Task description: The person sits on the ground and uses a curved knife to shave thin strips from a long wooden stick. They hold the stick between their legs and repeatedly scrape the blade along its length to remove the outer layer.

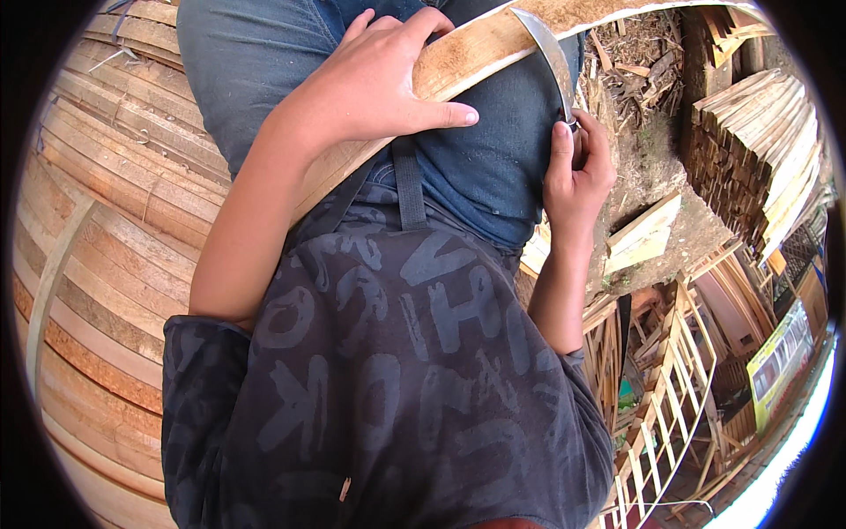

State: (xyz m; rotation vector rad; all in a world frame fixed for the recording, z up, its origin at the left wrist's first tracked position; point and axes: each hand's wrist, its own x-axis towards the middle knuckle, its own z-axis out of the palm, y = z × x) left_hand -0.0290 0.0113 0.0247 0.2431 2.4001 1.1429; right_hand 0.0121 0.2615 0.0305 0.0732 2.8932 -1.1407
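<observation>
A long, pale wooden plank lies slantwise across my lap, running from beside my left forearm to the upper right. My left hand grips it from above, with the thumb along the near side and the fingers toward the far side. In my right hand is a sickle with a curved steel blade, held over my right thigh. Its handle is mostly hidden in my fingers. The blade crosses over the plank's near edge, its tip above the wood; I cannot tell if they touch.
Stacked boards fill the left side, tied with a strap. At the right stands a pile of cut sticks, near loose offcuts on the ground. A slatted wooden frame leans at the lower right beside a yellowish sign.
</observation>
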